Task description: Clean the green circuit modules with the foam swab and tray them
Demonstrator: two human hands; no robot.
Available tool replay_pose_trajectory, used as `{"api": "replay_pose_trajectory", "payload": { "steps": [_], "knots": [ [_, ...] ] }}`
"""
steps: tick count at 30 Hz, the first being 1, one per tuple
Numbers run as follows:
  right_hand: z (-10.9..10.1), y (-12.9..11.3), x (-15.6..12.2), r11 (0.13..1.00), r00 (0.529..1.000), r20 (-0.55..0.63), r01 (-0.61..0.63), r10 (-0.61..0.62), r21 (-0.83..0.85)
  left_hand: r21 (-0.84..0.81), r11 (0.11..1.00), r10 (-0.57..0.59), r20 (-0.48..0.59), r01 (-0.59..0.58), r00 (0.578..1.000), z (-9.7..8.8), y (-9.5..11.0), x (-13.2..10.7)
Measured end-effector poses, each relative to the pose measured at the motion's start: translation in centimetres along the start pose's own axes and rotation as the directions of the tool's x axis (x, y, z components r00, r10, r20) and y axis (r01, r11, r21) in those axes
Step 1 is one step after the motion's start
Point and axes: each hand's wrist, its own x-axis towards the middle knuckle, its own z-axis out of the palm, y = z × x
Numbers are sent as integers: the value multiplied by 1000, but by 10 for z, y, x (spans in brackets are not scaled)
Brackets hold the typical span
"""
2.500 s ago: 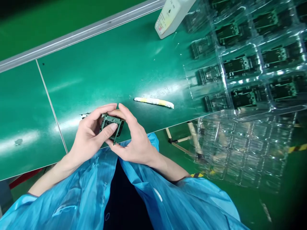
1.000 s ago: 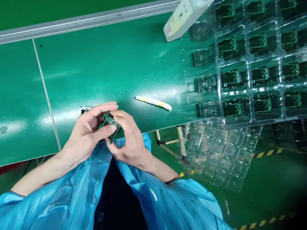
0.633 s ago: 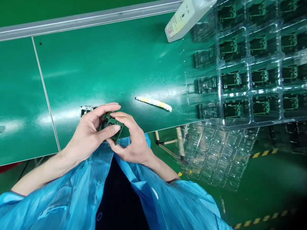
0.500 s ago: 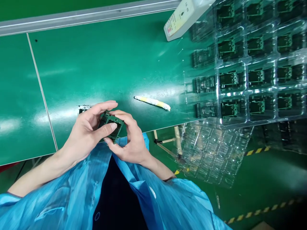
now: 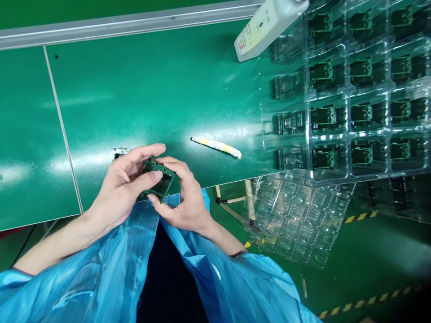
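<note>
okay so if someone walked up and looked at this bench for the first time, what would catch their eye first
First, the two bare hands at the near edge of the green bench: the left hand and right hand pinch one small green circuit board between them. Next, the clear blister tray at right, its pockets filled with similar boards and overhanging the bench edge. Between them lies a white and yellow stick.
</note>
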Motion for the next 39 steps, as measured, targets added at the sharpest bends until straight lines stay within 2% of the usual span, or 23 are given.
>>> {"api": "replay_pose_trajectory", "payload": {
  "steps": [4,6,9,11,13,15,16,17,19,21,22,24,27,32,35,39],
  "knots": [
    [-1,2,-3,989,997,9,83,-83,-119,-5,999,35,26,-35,999,-1,-5,0],
    [-4,4,-1,988,994,28,104,-101,-116,26,997,75,62,-77,995,-2,-5,-1],
    [-12,9,5,991,993,61,106,-102,-78,116,966,219,117,-233,969,-9,-2,-5],
    [-20,16,10,990,992,105,85,-73,-117,158,899,399,87,-408,913,-23,0,-10],
    [-26,25,13,979,986,164,36,-3,-201,211,808,564,-6,-551,826,-44,0,-15],
    [-30,34,12,961,974,216,-9,71,-276,305,741,647,-89,-598,757,-71,-3,-17],
    [-31,37,11,954,969,229,-25,97,-299,358,724,657,-100,-589,747,-86,-5,-15],
    [-31,40,10,949,966,234,-31,109,-313,403,720,645,-86,-565,760,-100,-7,-12],
    [-29,43,9,947,968,227,-33,110,-321,462,738,553,3,-492,833,-124,-11,-2],
    [-25,43,9,948,971,221,-13,88,-319,520,747,413,126,-415,902,-138,-14,13],
    [-22,43,9,948,972,222,-1,75,-318,551,738,356,175,-391,918,-141,-15,21],
    [-17,43,10,949,972,230,21,55,-316,595,712,287,238,-373,928,-138,-16,34],
    [-10,42,12,952,971,233,13,61,-306,623,668,270,307,-407,913,-123,-19,46],
    [-5,35,16,956,981,194,34,24,-293,619,567,416,354,-543,838,-101,-39,46],
    [-6,21,19,940,981,184,118,-60,-320,490,623,521,321,-609,791,-97,-55,42],
    [-9,-5,23,866,962,152,270,-226,-422,258,721,565,318,-643,762,-94,-62,36]
  ]
}}
